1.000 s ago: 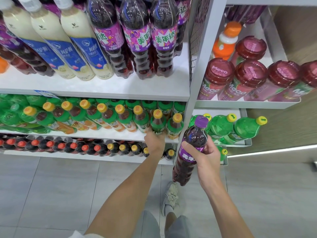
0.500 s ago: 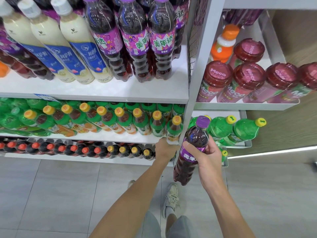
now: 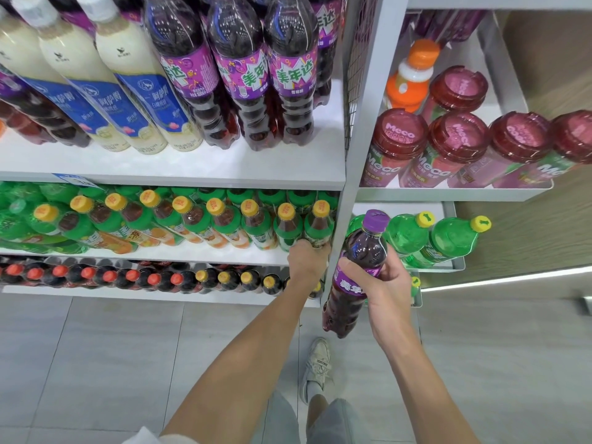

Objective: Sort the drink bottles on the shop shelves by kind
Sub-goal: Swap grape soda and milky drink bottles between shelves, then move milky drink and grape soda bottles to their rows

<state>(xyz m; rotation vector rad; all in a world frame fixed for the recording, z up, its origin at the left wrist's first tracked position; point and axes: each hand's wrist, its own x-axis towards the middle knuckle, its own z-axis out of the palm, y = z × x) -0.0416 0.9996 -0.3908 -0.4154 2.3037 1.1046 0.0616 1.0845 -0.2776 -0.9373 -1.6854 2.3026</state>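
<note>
My right hand [image 3: 381, 288] grips a purple-capped grape soda bottle [image 3: 365, 245] by its label, in front of the shelf upright and level with the middle shelf. More of the same grape soda [image 3: 288, 75] stands on the top left shelf. My left hand [image 3: 307, 262] is curled around the base of the rightmost yellow-capped, green-labelled tea bottle [image 3: 318, 224] at the right end of the middle shelf; its fingertips are hidden behind the bottle.
Cream milk-tea bottles [image 3: 128, 91] stand left of the grape sodas. Green soda bottles [image 3: 448, 238] lie on the right middle shelf, red-lidded Meco cups [image 3: 400, 136] and an orange bottle [image 3: 413, 75] above. Dark cola bottles [image 3: 128, 278] fill the bottom shelf. My shoe [image 3: 317, 363] is on the tiled floor.
My left hand has slid right along the middle shelf from the second-last tea bottle to the last one. The right hand with the grape soda has barely moved.
</note>
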